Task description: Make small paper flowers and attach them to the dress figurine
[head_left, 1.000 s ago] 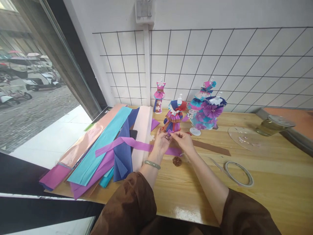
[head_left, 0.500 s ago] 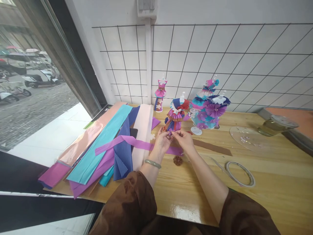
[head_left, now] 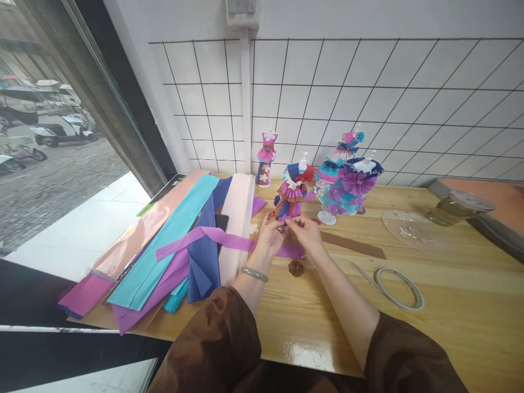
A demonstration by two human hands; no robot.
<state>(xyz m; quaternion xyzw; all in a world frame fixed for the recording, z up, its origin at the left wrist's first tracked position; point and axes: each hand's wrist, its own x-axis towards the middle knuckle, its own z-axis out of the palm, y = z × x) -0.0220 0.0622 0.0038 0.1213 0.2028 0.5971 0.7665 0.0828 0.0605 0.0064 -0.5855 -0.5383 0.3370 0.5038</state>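
Paper work at a glossy wood-grained table (head_left: 458, 295). The left hand (head_left: 272, 233), palm turned up with fingers bent, and the right hand (head_left: 307, 232), seen from its back, meet fingertip to fingertip; both are nearly closed, pinching between them a small purple piece (head_left: 284, 219), its exact folds partly hidden by the fingers. The piece is held just in front of a miniature dress form (head_left: 290, 191) clad in ruffled layers of red, blue and purple. Below the hands runs a long, flat purple strip (head_left: 227, 238), its left part lying over smooth folded sheets, among them turquoise (head_left: 164, 245), navy (head_left: 201, 267) and pale pink (head_left: 238, 213). Nearer the viewer sits a round, radially pleated brown rosette (head_left: 296, 268). To the right lie a straight-edged brown strip (head_left: 352, 245), a ring-shaped roll of tape (head_left: 418, 299) and a transparent disc (head_left: 393, 221) bearing small shiny bits.
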